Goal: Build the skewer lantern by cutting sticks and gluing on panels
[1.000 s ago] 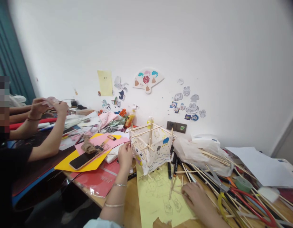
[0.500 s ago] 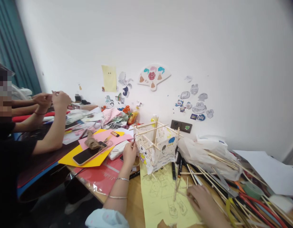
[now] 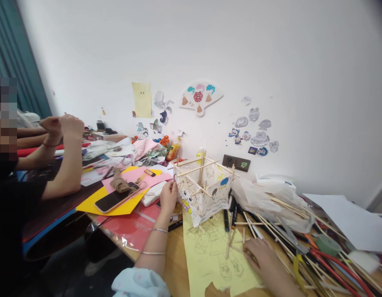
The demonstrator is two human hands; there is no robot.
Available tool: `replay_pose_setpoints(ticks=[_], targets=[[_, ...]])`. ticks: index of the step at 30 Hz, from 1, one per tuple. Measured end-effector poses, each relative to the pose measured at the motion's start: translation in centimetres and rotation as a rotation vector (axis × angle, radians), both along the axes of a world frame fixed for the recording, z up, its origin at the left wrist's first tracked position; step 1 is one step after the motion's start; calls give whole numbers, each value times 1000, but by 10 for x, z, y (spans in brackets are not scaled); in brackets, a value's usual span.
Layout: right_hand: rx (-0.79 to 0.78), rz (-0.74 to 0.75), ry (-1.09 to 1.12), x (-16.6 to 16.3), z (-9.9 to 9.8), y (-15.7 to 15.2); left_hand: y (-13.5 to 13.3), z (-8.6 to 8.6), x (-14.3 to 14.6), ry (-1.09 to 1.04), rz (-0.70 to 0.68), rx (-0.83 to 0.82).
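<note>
A box-shaped paper lantern (image 3: 214,200) with a frame of thin wooden sticks and drawn-on white sides stands at the middle of the table. My left hand (image 3: 168,197) is closed in a pinch at its left edge, with the fingertips partly hidden. Lower right, my right hand (image 3: 265,258) lies with curled fingers at the edge of a yellow sheet (image 3: 206,268) bearing pencil drawings. Several short wooden sticks (image 3: 229,243) lie by its fingertips; what those fingers hold is hidden. The sheet runs under the lantern.
To the right lie long sticks, scissors (image 3: 291,237), green tape (image 3: 328,245) and a plastic bag (image 3: 271,198). Black markers (image 3: 226,220) lie beside the lantern. On the left are a phone (image 3: 116,201), twine (image 3: 119,181) and coloured paper. Another person's hands (image 3: 63,128) are raised at far left.
The other person's hands have shifted slightly left and up. My two hands and the lantern stay nearly where they were.
</note>
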State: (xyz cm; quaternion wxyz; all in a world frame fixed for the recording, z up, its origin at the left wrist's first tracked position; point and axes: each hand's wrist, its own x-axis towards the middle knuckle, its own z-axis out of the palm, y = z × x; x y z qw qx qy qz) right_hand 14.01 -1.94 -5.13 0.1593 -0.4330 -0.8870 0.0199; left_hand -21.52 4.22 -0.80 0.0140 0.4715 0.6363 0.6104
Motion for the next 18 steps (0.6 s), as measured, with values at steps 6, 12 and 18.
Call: replay_pose_setpoints(ticks=[6, 12, 18], targets=[[-6, -4, -13, 0, -1, 1, -7, 0, 1, -52, 65, -23], [7, -1, 10, 0, -2, 1, -8, 0, -1, -25, 28, -54], [8, -1, 28, 0, -4, 2, -7, -3, -2, -46, 14, -59]])
